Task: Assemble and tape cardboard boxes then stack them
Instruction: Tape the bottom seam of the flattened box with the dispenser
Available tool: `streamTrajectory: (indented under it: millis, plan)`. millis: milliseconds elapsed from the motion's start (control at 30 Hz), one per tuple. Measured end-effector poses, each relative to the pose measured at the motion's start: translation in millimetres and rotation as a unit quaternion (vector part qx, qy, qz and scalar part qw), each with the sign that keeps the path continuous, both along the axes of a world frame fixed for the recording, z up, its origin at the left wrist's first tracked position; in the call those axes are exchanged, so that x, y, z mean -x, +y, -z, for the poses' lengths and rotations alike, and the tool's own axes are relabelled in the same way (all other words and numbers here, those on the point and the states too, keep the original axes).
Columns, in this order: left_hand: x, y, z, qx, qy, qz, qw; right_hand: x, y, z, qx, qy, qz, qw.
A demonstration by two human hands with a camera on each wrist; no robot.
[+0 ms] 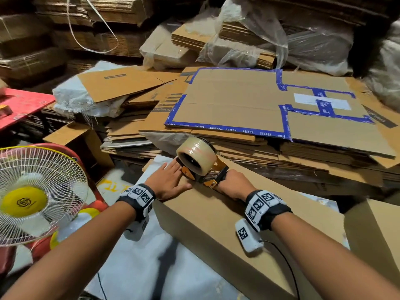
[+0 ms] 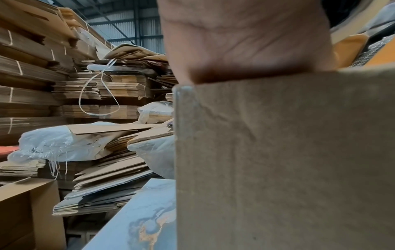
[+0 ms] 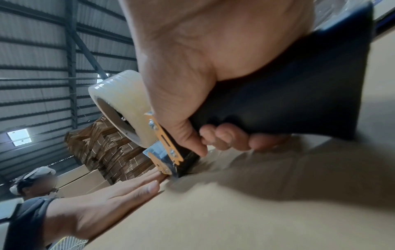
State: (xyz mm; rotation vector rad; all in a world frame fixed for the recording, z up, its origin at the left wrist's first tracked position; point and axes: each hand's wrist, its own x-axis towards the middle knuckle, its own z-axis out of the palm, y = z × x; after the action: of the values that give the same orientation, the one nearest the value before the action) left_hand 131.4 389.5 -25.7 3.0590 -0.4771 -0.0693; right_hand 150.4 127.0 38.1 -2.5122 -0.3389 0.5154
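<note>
Gripping tape dispenser (image 1: 200, 162), right hand (image 1: 234, 185); left hand (image 1: 171, 179) flat on box (image 1: 216, 224).

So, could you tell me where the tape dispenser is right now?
In the head view, the tape dispenser sits on the box's far top edge, gripped by the right hand, beside the flat left hand.

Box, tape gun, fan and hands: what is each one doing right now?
Box: top flaps shut, lying under both hands.
Tape gun: nose down on the box top.
Left hand: flat, pressing the box.
Right hand: gripping the gun's handle.
Fan: cannot tell if spinning.
</note>
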Motion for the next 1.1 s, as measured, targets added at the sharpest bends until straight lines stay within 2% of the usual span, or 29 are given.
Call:
streamTrajectory:
  millis: [133,367,500,633,800,967,1100]
  plan:
    - [-4.1,4.6,6.9,0.011,0.003,-0.002,1.000,2.1,-12.2,-3.5,0.003,0.010,0.003,1.000]
    - [2.4,-6.1,2.6,-0.035,0.036,-0.016,0.999,22.5,-71.6,2.3,0.044,0.015,0.041,0.998]
    - [8.7,-34.4,7.2,-0.042,0.035,0.053,0.997,26.9,-67.8,-5.3,0.053,0.005,0.041,0.998]
    - [6.4,-50.0,18.9,0.007,0.011,0.101,0.995,27.8,-66.2,-12.2,0.060,0.001,0.038,0.997]
    - [6.9,-49.4,18.5,0.023,0.003,0.100,0.995,31.2,-71.9,-10.7,0.038,0.018,0.032,0.999]
    - [10.4,-52.9,12.7,-0.029,0.051,0.064,0.996,39.4,-108.7,-4.2,0.043,0.042,0.050,0.997]
    - [15.5,-60.4,6.1,-0.041,0.054,0.050,0.996,51.3,-135.9,-1.3,0.027,0.058,0.069,0.996]
